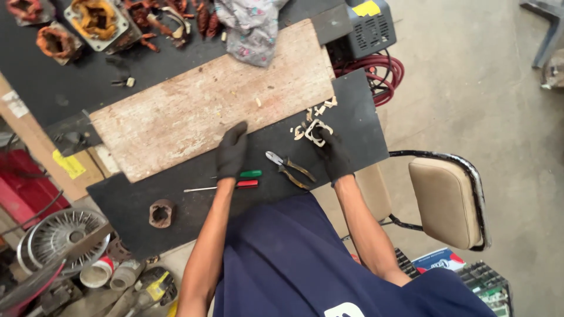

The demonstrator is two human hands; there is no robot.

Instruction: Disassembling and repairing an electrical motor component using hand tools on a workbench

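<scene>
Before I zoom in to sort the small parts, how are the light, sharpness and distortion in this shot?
Head view: soft, even daylight, no harsh glare; the wooden board looks pale and bright; the black gloves on the left hand and right hand lose detail against the dark bench; edges bend from a wide lens; the pale scraps are small, slightly soft.

Two screwdrivers [235, 179], one pliers [288, 168]

Single head-mounted view, looking steeply down from above the torso. Desk [352, 117] runs diagonally, upper right to lower left, far edge cut off at top. Mid range: both forearms fully in frame, floor [470, 88] and chair [446, 199] visible at right. No second view to overlap.
</scene>
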